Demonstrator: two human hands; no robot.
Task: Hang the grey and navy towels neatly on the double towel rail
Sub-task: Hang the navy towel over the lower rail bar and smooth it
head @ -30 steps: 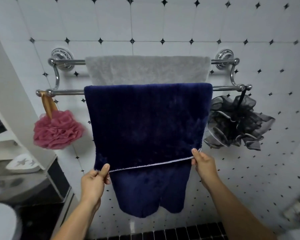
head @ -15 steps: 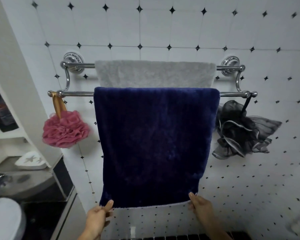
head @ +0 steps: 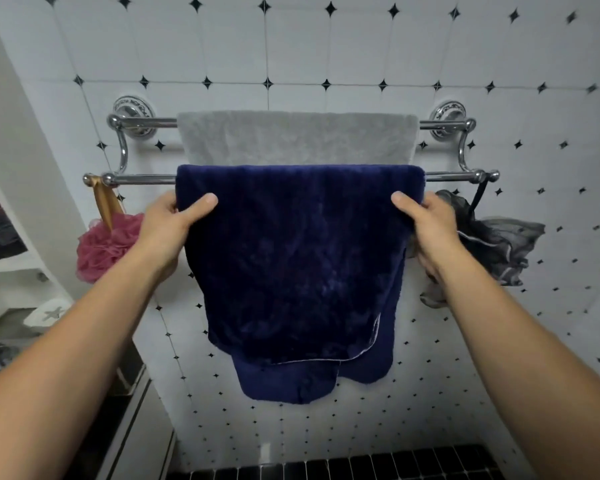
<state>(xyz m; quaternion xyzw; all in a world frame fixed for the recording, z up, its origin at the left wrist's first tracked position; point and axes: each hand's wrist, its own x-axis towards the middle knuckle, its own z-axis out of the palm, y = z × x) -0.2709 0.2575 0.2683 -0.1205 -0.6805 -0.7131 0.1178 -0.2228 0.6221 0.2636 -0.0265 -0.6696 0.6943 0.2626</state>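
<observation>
The grey towel [head: 295,138] hangs flat on the back bar of the rail [head: 445,125]. My left grip [head: 167,230] and right grip [head: 430,230] pinch the navy towel [head: 291,254] by its sides, just under the front bar. Its hems hang uneven, so I judge levelling remains.

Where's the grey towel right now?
Head view, centre: the grey towel hangs over the upper, wall-side bar of the rail, just above and behind the navy towel on the lower bar.

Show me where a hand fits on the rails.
The front rail is bare between navy towel and pink pouf, and between towel and black pouf. The back rail is bare either side of the grey towel. Crowded below, where left hand and right hand grip the navy towel.
</observation>
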